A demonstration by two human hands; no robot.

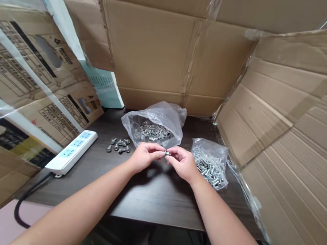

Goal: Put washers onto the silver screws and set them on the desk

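My left hand (145, 156) and my right hand (184, 164) meet over the table's middle, fingertips pinched from both sides on a small metal bolt (166, 153). A nut seems to sit on it at the left fingers, though the fingertips cover much of it. Just behind my left hand lies an open clear plastic bag (164, 116) with many metal nuts (154, 131) inside. Beside my right hand is another clear bag (209, 147), filled with silvery bolts (211, 171). Several short fasteners (120, 145) lie loose on the table to the left of my left hand.
A white power strip (72, 152) with a black cable (23, 201) lies at the table's left. Cardboard panels wall in the dark wooden table (158, 206) at the left (32, 74), back (151, 48) and right (293, 120). A pale blue-green printed sheet (103, 86) stands in the back left corner.
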